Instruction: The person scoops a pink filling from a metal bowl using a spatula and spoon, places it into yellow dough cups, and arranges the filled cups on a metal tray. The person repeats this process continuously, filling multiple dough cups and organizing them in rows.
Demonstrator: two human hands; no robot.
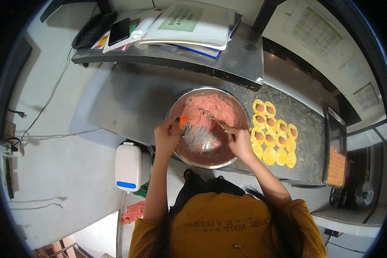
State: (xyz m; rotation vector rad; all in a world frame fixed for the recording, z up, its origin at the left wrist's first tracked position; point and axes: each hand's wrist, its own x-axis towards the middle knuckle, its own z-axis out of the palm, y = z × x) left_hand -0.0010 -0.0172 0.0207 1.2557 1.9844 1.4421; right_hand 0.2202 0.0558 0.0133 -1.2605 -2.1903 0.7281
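While my right hand (240, 142) grips a slim utensil (219, 123), its long axis slants from my fingers toward the far left corner of the tabletop (307, 139), over the pink paste (217, 103) in the metal bowl (202, 164). That bowl stands at the tabletop's near edge, between its left and right ends. My left hand (167, 135), fingers drawn in, holds something orange (184, 118) above the bowl's left side; I can't make out its shape or which way it points. The utensil's tip blurs into the paste, and my grip covers its handle end. Toward the tabletop's right edge lie rows of yellow rounds (269, 155), the farther ones bearing pink filling. A raised shelf (241, 60) hides part of the tabletop's far edge.
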